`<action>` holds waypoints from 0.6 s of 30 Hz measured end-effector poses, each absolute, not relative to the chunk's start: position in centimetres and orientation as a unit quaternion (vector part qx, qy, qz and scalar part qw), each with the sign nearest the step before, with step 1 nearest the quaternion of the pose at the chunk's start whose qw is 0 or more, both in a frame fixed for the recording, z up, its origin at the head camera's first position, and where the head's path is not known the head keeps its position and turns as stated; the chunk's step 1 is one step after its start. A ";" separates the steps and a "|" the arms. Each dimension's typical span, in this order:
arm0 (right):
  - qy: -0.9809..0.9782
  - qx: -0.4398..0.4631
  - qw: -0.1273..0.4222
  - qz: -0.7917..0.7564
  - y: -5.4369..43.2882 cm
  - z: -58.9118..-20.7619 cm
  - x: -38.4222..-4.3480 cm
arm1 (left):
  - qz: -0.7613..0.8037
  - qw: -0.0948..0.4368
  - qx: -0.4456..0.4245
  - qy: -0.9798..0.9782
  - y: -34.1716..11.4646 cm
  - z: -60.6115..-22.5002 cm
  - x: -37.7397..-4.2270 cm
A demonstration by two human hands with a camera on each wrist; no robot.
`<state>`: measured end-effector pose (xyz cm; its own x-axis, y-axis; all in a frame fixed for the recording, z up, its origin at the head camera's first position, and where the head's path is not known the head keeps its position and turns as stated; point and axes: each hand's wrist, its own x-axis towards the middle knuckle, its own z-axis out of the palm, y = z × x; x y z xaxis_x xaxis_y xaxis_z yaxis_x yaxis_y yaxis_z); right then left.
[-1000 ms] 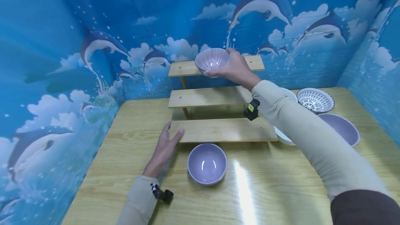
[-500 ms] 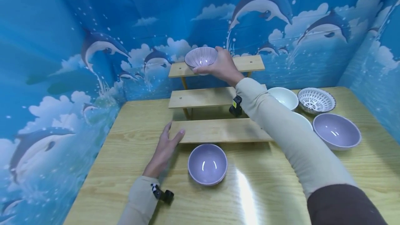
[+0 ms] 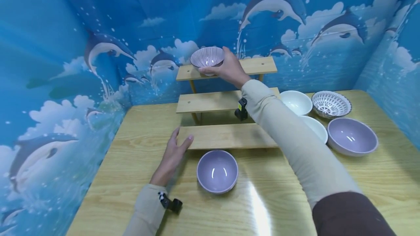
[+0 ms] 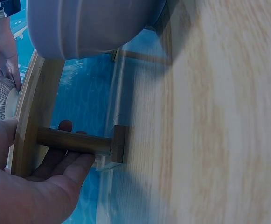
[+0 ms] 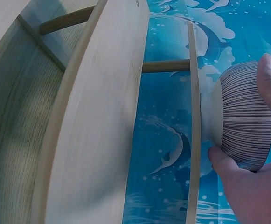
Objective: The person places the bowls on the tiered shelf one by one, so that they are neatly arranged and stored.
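Note:
A striped bowl (image 3: 207, 56) is upright at the left part of the top board of a three-tier wooden shelf (image 3: 226, 136). My right hand (image 3: 229, 69) grips its right side, thumb at the front and fingers behind the rim. In the right wrist view the base of the striped bowl (image 5: 245, 116) is right at the top board's surface. My left hand (image 3: 172, 156) holds the left end of the lowest board. In the left wrist view its fingers (image 4: 77, 170) curl under the board beside a round wooden leg (image 4: 74, 141).
A plain purple bowl (image 3: 217, 172) stands in front of the shelf. Right of the shelf are two white bowls (image 3: 296, 102), a black-and-white patterned bowl (image 3: 331, 104) and a larger purple bowl (image 3: 352, 136). A blue dolphin-print backdrop (image 3: 197, 14) rises behind the table.
My right hand has carried the striped bowl leftward along the top board, slowing toward now. The moving right arm has uncovered the white bowls. My left hand has stayed in place.

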<state>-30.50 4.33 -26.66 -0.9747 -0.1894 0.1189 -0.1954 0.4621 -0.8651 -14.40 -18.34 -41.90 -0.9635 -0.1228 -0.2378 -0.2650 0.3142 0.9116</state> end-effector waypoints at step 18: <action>-0.866 0.112 -0.038 0.487 7.2 -26.3 -27.4 | 0.570 0.068 -0.117 0.810 -18.5 -41.7 -14.3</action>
